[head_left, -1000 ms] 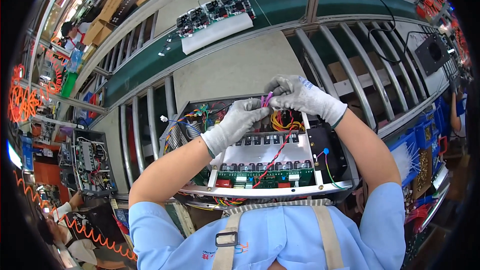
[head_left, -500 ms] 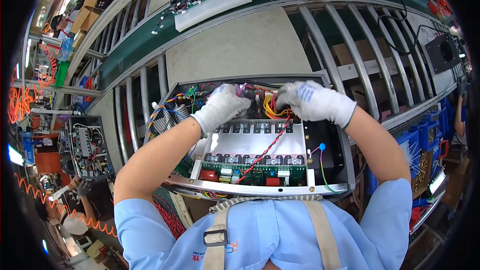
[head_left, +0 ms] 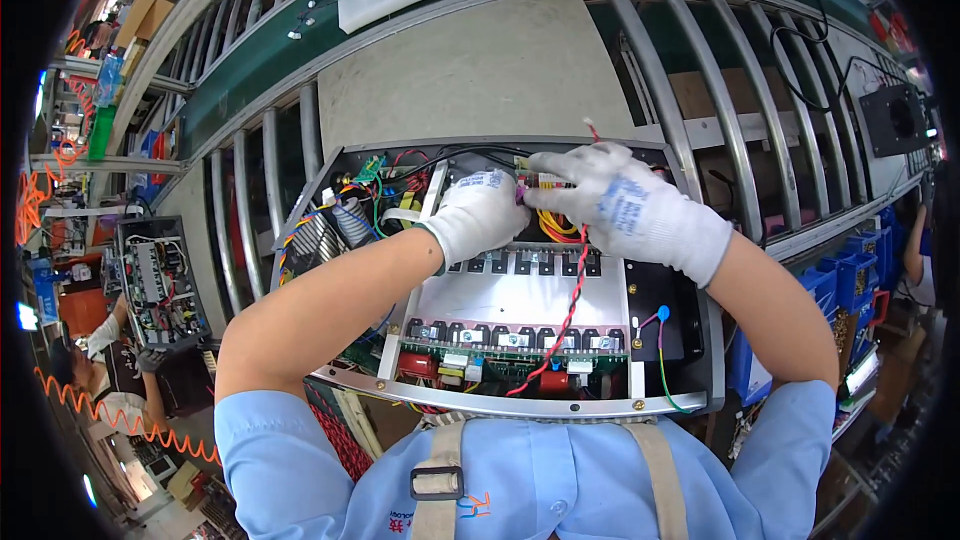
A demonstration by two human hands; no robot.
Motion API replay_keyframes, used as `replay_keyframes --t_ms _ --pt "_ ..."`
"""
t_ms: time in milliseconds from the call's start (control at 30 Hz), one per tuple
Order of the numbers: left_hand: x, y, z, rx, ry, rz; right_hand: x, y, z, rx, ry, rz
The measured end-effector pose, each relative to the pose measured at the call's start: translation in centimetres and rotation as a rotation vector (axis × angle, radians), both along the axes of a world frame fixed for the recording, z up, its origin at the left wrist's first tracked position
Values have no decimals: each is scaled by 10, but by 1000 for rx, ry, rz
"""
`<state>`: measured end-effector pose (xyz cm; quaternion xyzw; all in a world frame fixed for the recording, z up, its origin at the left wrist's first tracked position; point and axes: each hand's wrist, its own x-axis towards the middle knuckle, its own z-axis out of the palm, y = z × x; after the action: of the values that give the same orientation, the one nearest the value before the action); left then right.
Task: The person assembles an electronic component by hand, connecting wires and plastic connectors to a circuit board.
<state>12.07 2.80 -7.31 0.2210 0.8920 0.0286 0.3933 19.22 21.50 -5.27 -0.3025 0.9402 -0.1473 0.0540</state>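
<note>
Steel rollers (head_left: 706, 120) flank a pale board (head_left: 460, 70) just beyond the open chassis (head_left: 540, 408) before us. Over the chassis's far part, our left hand (head_left: 478, 215) is curled beside a purple piece (head_left: 521, 192) (we cannot tell what its fingertips pinch). Our right hand (head_left: 620, 202), fingers partly spread, is above the chassis's yellow wires (head_left: 556, 228). One red-and-black twisted wire (head_left: 568, 320) runs toward the chassis's near side.

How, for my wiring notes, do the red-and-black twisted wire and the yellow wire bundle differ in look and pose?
The red-and-black twisted wire is a two-coloured spiral; the yellow wire bundle is mostly yellow.
The twisted wire crosses the silver plate; the bundle curves beyond it.
Both show inside the open chassis.
</note>
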Motion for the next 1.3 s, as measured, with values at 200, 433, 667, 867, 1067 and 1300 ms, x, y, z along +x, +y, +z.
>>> replay_keyframes --t_ms 200,433,667,867,1067,1300 --pt "-2 -9 -5 7 -121 21 -2 6 -1 194 -176 109" --pt "2 -7 -15 36 -60 36 0 -1 3 221 -348 47" --pt "5 4 -10 20 -11 36 4 -1 3 203 -296 39" --pt "8 12 -12 -15 42 17 5 -3 3 211 -316 21" --pt "12 8 -18 -28 87 15 7 -3 9 196 -368 22" --pt "15 7 -5 -7 59 46 8 -5 9 176 -387 32"
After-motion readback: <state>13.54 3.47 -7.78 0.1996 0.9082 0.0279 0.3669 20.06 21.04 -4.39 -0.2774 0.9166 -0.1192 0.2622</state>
